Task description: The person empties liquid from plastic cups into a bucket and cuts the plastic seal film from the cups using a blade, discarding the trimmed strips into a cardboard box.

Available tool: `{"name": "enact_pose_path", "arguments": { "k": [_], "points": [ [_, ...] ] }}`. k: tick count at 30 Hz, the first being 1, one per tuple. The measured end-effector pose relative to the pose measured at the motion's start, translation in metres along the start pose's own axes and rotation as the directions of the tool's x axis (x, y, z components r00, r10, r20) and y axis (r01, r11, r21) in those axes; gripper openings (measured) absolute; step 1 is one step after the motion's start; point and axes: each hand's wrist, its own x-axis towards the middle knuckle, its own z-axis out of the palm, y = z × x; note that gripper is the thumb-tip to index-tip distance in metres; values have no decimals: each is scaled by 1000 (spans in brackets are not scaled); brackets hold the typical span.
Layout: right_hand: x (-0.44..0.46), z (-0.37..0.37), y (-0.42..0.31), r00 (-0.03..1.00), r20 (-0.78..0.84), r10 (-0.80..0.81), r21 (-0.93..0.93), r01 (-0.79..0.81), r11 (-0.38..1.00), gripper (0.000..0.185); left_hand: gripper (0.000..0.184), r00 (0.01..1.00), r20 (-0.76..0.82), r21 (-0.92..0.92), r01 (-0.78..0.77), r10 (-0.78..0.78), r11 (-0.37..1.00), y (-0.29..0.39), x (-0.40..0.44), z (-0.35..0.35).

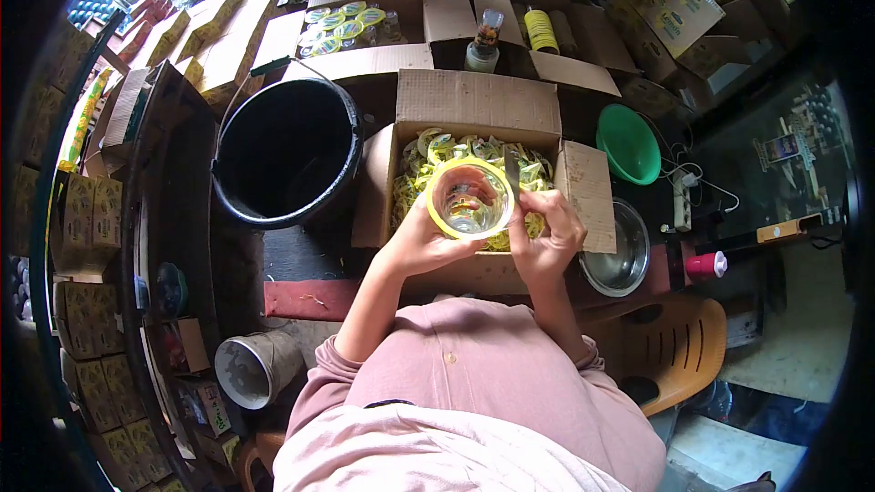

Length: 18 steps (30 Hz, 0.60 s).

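Observation:
A clear cup with a yellow rim (469,199) is held up over an open cardboard box (478,102). My left hand (424,239) wraps round the cup's left side and underside. At its right side, my right hand (547,232) pinches a flat, narrow blade (511,169) that stands upright against the yellow rim. Beneath the cup, the box holds a heap of crumpled yellow and clear scraps (437,148). The fingertips behind the cup are partly hidden.
A black bucket (287,150) stands left of the box. To the right are a green bowl (629,144), a clear bowl (618,251) and a power strip (682,200). Lidded cups (346,27) and a jar (482,55) stand behind. A white bucket (257,369) is lower left.

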Motion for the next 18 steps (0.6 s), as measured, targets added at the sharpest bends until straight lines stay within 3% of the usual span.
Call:
{"name": "enact_pose_path", "arguments": {
  "k": [18],
  "points": [
    [-12, -3, -7, 999, -32, -27, -71, 25, 997, 13, 59, 997, -78, -10, 8, -9, 1000, 7, 4, 2]
  ]
}}
